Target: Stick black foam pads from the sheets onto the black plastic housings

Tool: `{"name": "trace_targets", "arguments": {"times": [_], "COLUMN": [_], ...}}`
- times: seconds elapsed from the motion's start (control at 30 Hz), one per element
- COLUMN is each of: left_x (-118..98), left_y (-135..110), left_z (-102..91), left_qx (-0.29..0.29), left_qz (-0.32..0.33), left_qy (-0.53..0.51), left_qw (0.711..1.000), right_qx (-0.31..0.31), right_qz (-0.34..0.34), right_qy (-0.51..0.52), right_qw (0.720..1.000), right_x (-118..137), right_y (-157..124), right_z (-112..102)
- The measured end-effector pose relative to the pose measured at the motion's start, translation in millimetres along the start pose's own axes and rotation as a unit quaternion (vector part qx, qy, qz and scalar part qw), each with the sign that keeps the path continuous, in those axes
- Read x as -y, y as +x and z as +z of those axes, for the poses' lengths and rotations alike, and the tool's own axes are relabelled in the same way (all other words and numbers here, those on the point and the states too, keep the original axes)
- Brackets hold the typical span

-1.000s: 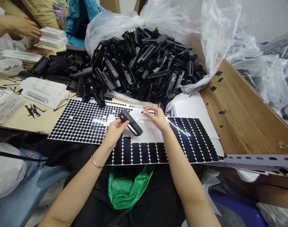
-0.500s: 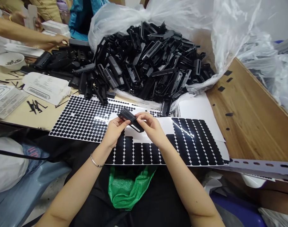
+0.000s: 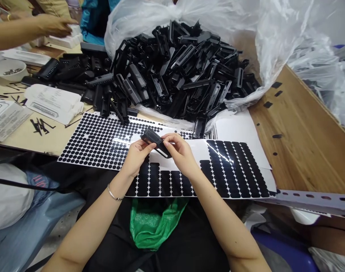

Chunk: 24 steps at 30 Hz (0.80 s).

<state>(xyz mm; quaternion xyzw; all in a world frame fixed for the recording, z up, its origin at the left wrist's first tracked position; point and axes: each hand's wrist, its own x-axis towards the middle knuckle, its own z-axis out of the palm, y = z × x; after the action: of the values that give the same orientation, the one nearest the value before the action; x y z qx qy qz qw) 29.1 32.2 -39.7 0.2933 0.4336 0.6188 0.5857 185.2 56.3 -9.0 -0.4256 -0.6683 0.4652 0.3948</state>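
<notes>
- Pale tabletop on the left, wood-grained board at three o'clock, and here's the view, the clock centred on the held part!
- Black part right at the hub, up off the sheets, slanting from ten o'clock down towards four.
- Left hand at eight o'clock, and it's a firm pinch, thumb and fingers on the part's near side, a bracelet round the wrist.
- Right hand at four o'clock, fingers drawn in narrow and gripping the part's lower end; whether anything small sits under those fingertips, nobody can tell!
- Underneath, a sheet of black dots spreads towards nine, and a sheet of rounded black pieces fills three to six.
- Big one at one o'clock: a heap of black parts, backed by a clear plastic bag.
- Out at ten, a white bowl with small bits inside; nearer, printed cards in a stack.
- Loose black strips near nine.
- Between ten and eleven, a co-worker's hand, blurred, above white boxes.
- Six o'clock: a green bag at the lap.
</notes>
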Motion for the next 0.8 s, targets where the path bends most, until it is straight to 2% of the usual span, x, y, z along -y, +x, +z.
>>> {"name": "trace_targets", "arguments": {"times": [0.33,0.8], "left_x": [-1,-1], "left_y": [-1,-2], "left_z": [-0.8,-2.5], "left_qx": [0.0,0.013], "left_qz": [-0.005,0.005], "left_qy": [0.009,0.004], "left_qw": [1.0,1.0], "right_qx": [-0.023,-0.04], "right_qz": [-0.027,-0.043], "right_qy": [-0.05,-0.067], "right_qw": [0.998,0.996], "right_x": [7,15], "right_y": [-5,-7], "right_z": [6,7]}}
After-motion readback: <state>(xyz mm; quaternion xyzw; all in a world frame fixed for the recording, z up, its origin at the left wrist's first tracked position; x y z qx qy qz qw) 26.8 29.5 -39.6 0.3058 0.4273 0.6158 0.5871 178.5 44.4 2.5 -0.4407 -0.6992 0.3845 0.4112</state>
